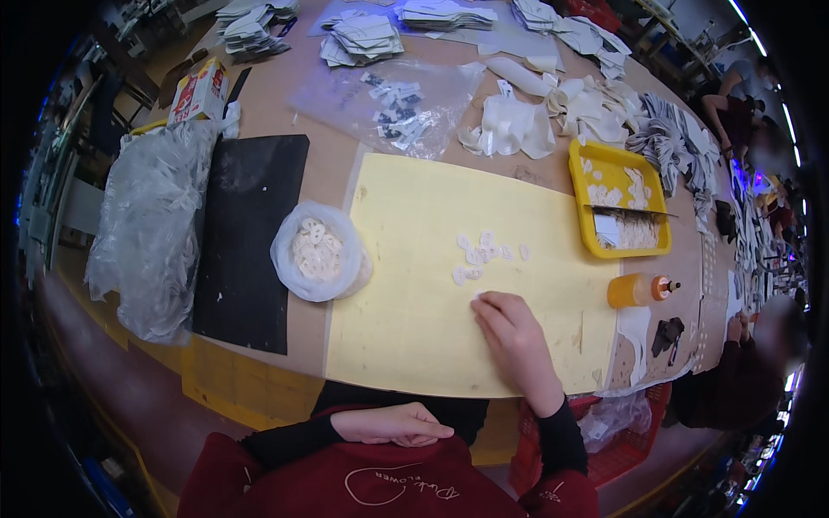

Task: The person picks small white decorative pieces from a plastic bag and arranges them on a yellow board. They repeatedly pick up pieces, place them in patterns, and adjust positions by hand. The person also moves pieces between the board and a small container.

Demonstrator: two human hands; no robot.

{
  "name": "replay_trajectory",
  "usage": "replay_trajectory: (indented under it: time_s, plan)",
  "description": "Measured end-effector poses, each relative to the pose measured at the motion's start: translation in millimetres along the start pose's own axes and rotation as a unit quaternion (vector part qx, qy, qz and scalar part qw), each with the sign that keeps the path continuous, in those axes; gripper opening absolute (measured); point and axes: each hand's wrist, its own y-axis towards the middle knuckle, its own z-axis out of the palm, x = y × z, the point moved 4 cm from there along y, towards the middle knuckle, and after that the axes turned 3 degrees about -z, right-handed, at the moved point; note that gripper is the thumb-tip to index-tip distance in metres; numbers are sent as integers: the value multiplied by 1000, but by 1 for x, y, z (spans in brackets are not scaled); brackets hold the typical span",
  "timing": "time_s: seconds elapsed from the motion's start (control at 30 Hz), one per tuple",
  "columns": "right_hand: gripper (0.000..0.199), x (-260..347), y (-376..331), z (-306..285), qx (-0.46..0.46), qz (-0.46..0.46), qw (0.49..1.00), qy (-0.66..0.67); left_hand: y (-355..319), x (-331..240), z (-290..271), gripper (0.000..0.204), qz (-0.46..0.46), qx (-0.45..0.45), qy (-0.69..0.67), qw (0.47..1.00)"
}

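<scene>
On the yellow sheet (414,328) my right hand (509,332) is closed in a pinch. A small white piece (477,295) shows at its fingertips, down at the sheet. Just beyond it lies a loose group of small whitish flat pieces (486,252), roughly oval. My left hand (393,425) is held in front of my body, below the table edge, with its fingers curled and pressed together; whatever they may hold is hidden. Left of the group stands a bag-lined tub (281,250) full of similar small whitish pieces (316,248).
A black board (250,250) and a clear plastic bag (151,233) lie at left. On the right are a yellow tray (591,242) with scraps and a bottle of orange liquid (630,291). Fabric stacks (361,39) line the far side. A red crate (635,445) sits below the near edge.
</scene>
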Motion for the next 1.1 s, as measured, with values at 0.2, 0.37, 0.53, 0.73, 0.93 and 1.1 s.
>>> replay_trajectory:
  time_s: [0.2,0.37,0.53,0.73,0.93,1.1]
  plan:
    - [23,29,-16,14,-39,14,997,71,-37,-52,-19,35,302,-315,175,883]
    - [19,7,-10,7,-36,196,970,142,-38,-105,-22,17,310,-501,479,651]
    - [21,2,-2,-6,-62,227,965,117,-13,-105,-36,20,283,-488,599,568]
    - [22,2,-18,0,-54,192,979,36,-13,-100,-35,18,325,-518,560,558]
    - [24,4,-7,11,-48,143,988,41,-20,-98,-32,20,298,-526,557,570]
    - [20,6,-3,15,-55,142,987,51,-24,-96,-35,15,301,-462,593,588]
